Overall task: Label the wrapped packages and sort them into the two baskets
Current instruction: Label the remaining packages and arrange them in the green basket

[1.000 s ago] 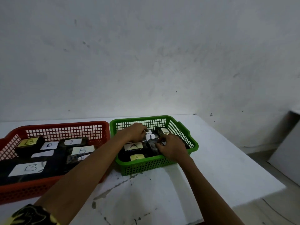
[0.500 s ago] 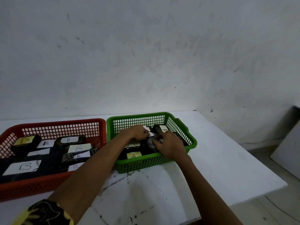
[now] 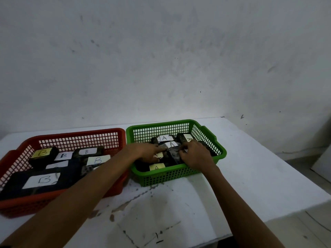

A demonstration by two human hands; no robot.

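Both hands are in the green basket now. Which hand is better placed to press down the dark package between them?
Probably the right hand: its fingers already rest on the dark package in the green basket. The left hand lies beside it, over another labelled package.

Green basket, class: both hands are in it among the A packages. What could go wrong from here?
1. The left hand and right hand crowd one dark package in the green basket; nudging could cover or peel neighbouring A labels.
2. The left forearm crosses the red basket, so it might snag its rim when it lifts.
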